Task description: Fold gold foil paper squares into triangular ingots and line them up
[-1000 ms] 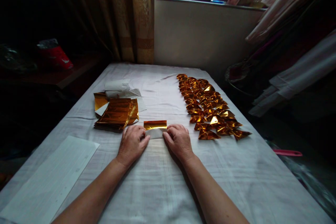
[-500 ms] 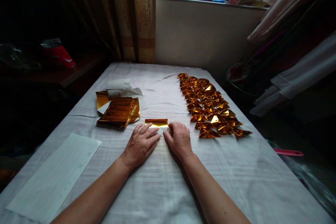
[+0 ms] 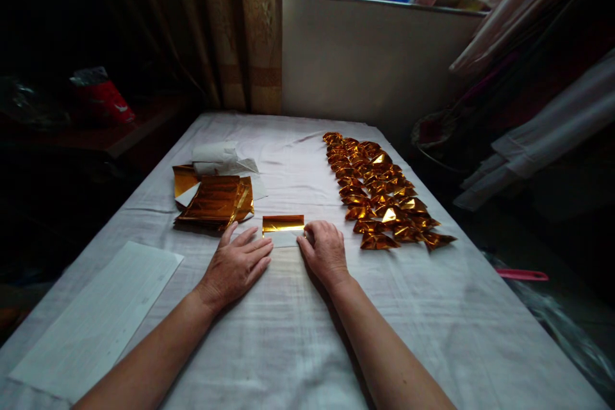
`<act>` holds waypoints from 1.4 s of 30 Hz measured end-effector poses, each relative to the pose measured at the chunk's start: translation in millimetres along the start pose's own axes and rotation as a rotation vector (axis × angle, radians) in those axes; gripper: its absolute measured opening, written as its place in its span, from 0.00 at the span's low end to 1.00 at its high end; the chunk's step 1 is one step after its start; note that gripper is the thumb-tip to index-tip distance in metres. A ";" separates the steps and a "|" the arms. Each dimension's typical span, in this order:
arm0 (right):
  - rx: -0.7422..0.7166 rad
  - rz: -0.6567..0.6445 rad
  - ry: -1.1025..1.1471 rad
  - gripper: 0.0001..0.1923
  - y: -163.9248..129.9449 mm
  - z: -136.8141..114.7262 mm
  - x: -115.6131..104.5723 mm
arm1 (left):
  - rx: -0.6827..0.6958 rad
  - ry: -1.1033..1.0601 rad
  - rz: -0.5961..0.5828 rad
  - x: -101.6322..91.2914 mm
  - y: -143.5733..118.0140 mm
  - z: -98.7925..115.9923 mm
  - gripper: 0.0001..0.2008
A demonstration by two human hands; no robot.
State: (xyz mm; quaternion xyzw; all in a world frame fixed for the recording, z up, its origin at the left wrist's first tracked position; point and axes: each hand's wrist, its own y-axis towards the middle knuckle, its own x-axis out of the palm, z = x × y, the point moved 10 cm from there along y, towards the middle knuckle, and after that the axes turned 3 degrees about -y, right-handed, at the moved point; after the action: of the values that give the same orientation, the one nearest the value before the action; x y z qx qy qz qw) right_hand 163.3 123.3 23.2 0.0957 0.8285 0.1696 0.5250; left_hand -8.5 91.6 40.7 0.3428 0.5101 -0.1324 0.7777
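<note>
On the desk (image 3: 288, 346), left to right:
Sheet (image 3: 96, 317): white, flat, near left edge.
Foil stack (image 3: 214, 202): gold, beyond left hand.
Left hand (image 3: 235, 266): flat, fingers spread, tips just beside strip's left end.
Strip (image 3: 283, 229): folded gold foil, long axis left-right, centre.
Right hand (image 3: 324, 250): fingertips pressing strip's right end.
Folded pieces (image 3: 379, 195): gold rows, right.

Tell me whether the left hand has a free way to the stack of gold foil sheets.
Probably yes. The left hand lies flat on the white cloth, fingers spread, just below the stack of gold foil sheets; only bare cloth lies between them.
</note>
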 end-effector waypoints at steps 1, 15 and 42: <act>0.002 -0.002 -0.003 0.02 -0.1 0.6 0.0 | -0.004 0.007 -0.004 -0.3 -1.5 -1.6 0.14; -0.491 -0.312 0.018 0.22 -29.7 -71.7 19.4 | -0.009 0.021 0.002 -0.4 -2.0 -1.0 0.14; -0.086 -0.090 0.074 0.17 -8.3 3.9 2.7 | -0.015 0.050 0.092 -3.5 1.5 -2.2 0.14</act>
State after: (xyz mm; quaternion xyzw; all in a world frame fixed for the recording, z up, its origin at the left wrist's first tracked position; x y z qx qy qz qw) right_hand 165.9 117.3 16.2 0.0293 0.8428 0.1848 0.5047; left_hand -10.7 93.7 43.8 0.3633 0.5142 -0.0843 0.7724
